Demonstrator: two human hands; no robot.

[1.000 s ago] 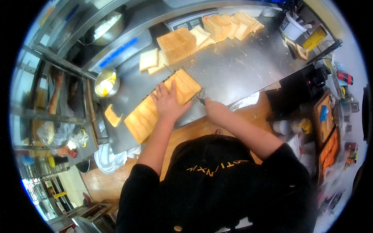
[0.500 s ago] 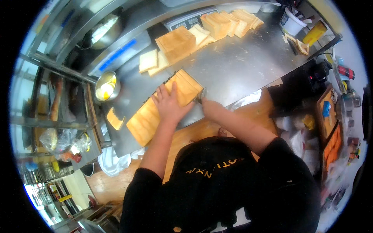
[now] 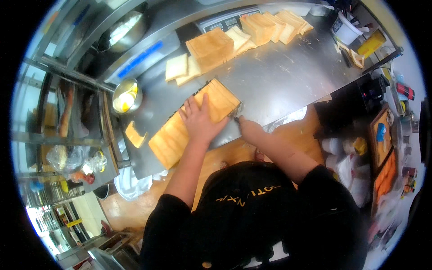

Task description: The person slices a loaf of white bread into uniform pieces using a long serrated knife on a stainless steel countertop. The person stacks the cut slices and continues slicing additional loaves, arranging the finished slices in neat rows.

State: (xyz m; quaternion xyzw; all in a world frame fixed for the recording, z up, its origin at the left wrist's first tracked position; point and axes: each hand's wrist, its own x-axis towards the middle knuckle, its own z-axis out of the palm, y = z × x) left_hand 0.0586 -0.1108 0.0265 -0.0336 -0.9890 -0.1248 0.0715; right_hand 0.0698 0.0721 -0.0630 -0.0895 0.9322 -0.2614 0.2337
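A long, golden-brown loaf (image 3: 172,137) with a smooth, lightly mottled top lies flat just off the middle of the view toward 11 o'clock, its length slanting from about 7:30 to 1:30, its middle partly covered and a dark, notched strip running along its 10 o'clock side. Faint lines cross the top near the 1:30 end, parallel to that end, though whether they are cuts or creases cannot be told. The knife (image 3: 237,119), dark-handled, sits at about 3 o'clock from the loaf's middle, close by its end corner, the blade too blurred to trace.
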